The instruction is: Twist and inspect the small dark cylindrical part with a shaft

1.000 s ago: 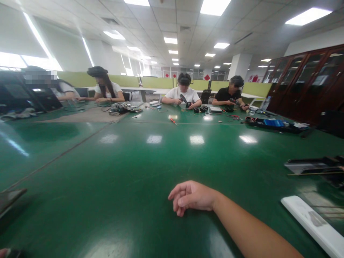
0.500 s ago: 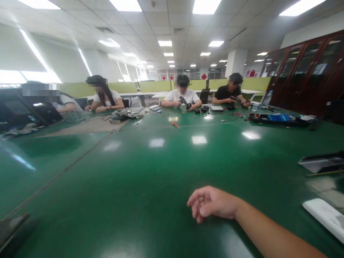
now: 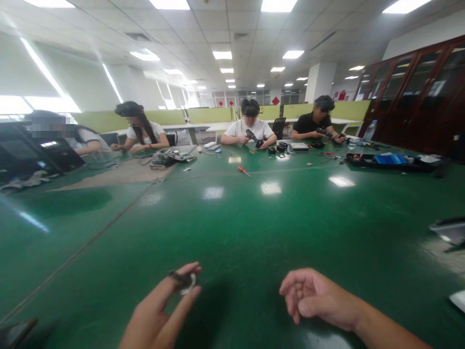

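At the lower left, my left hand point(image 3: 160, 308) pinches a small dark piece with a pale curved part point(image 3: 186, 283) between thumb and fingertips, just above the green table point(image 3: 236, 232). What exactly the piece is, I cannot make out. To the right, my right hand point(image 3: 315, 296) hovers over the tabletop with its fingers loosely bent and slightly apart. Nothing shows in it. A gap of green surface lies between the two hands.
An orange-handled screwdriver point(image 3: 243, 170) lies farther off. Across the table, several people handle parts and tools. A long black tray with blue items point(image 3: 392, 161) stands at the far right, and a pile of electronic parts point(image 3: 170, 158) at the far left. A white object point(image 3: 458, 301) shows at the right edge.
My left hand has come into view from below with the small dark piece in it. My right hand has shifted right and slightly down in the picture. The camera view has turned a little.
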Demonstrator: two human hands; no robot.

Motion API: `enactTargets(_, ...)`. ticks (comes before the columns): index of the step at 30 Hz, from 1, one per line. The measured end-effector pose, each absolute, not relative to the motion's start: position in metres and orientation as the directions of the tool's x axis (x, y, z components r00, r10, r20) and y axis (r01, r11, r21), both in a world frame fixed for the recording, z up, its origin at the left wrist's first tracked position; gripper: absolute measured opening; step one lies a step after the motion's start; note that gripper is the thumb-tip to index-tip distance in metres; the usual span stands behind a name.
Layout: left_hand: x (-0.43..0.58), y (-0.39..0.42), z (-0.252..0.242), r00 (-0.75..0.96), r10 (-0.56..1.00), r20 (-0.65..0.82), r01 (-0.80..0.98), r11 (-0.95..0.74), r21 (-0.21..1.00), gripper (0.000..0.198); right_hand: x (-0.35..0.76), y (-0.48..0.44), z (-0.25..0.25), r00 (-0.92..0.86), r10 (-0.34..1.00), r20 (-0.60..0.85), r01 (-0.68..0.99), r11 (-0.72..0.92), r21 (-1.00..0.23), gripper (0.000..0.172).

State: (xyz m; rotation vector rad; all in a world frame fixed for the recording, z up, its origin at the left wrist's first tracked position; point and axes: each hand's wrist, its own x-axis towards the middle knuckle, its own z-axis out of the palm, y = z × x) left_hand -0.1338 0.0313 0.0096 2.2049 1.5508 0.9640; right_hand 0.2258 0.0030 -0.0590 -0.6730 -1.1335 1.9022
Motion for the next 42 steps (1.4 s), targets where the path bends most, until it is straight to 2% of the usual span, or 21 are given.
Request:
enactTargets(4, -0.054, 0.036, 0.011, 0.392, 0.897, 0.202, 0.612, -0.419, 0.671, 0.033, 0.212, 0.004, -0.055, -0.322, 0.947, 0.01, -0.254, -0.076, -0.964, 0.035)
enactTargets(8, -0.012, 0.033, 0.009, 0.541, 0.831, 0.131, 0.563, -0.473, 0.678, 0.028, 0.2, 0.006, -0.051, -0.185, 0.98, 0.07, -0.108, 0.05, -0.993, 0.04)
enactTargets(12, -0.017, 0.03, -0.004, 0.615, 0.778, 0.131, 0.553, -0.544, 0.632, 0.028, 0.199, 0.007, -0.051, -0.174, 0.977, 0.126, 0.01, 0.13, -0.992, 0.064)
enactTargets(14, -0.024, 0.031, -0.014, 0.621, 0.773, 0.128, 0.563, -0.554, 0.614, 0.034, 0.201, 0.007, -0.052, -0.183, 0.971, 0.155, 0.06, 0.168, -0.984, 0.071)
enactTargets(17, -0.027, 0.033, -0.025, 0.578, 0.801, 0.155, 0.583, -0.539, 0.609, 0.046, 0.202, 0.005, -0.052, -0.209, 0.96, 0.188, 0.165, 0.224, -0.96, 0.073)
enactTargets(22, -0.019, 0.036, -0.021, 0.589, 0.797, 0.132, 0.588, -0.535, 0.607, 0.021, 0.201, 0.005, -0.043, -0.231, 0.952, 0.201, 0.27, 0.261, -0.927, 0.055)
enactTargets(25, -0.017, 0.035, -0.015, 0.633, 0.752, 0.182, 0.539, -0.598, 0.593, 0.02, 0.201, 0.005, -0.036, -0.248, 0.945, 0.213, 0.35, 0.292, -0.89, 0.039)
enactTargets(29, -0.017, 0.033, -0.013, 0.665, 0.703, 0.253, 0.491, -0.667, 0.561, 0.019, 0.202, 0.005, -0.03, -0.284, 0.931, 0.229, 0.434, 0.338, -0.835, 0.026)
enactTargets(36, -0.012, 0.037, -0.018, 0.639, 0.728, 0.249, 0.517, -0.646, 0.561, 0.019, 0.203, 0.005, -0.029, -0.292, 0.927, 0.237, 0.448, 0.352, -0.822, 0.018)
enactTargets(42, -0.011, 0.034, -0.018, 0.615, 0.756, 0.226, 0.513, -0.6, 0.613, 0.022, 0.202, 0.005, -0.029, -0.256, 0.942, 0.215, 0.446, 0.312, -0.839, 0.011)
